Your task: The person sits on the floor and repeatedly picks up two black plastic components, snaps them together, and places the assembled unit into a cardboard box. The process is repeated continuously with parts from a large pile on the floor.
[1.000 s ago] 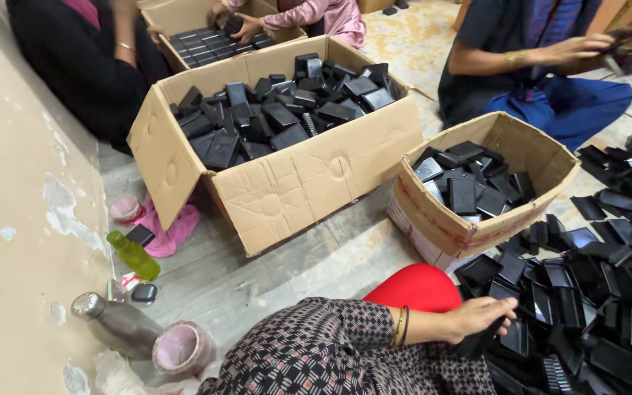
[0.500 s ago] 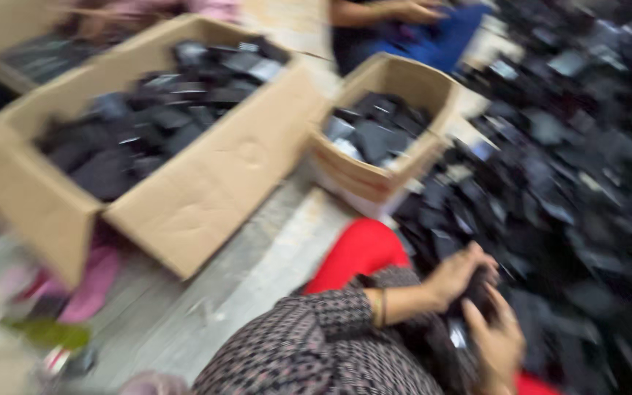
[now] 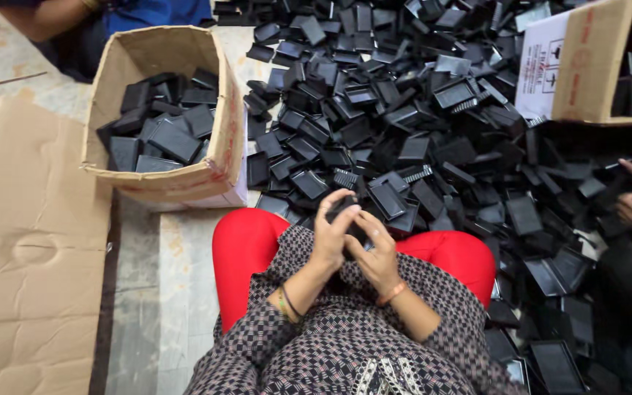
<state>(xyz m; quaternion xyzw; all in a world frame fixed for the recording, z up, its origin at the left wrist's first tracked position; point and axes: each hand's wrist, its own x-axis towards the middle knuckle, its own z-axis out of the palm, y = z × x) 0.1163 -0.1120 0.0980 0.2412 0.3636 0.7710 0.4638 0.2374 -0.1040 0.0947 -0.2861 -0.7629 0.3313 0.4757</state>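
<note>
Pinching black plastic part [image 3: 347,219] btwn fingers of left hand [image 3: 330,238] & right hand [image 3: 379,252], above lap.

The person wears a dark checked tunic, red trousers, and thin bangles on both wrists.

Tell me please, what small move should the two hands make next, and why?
Probably carry the black part left into the small cardboard box. Both the left hand and right hand hold it over the lap, and that box already holds similar black pieces.
</note>
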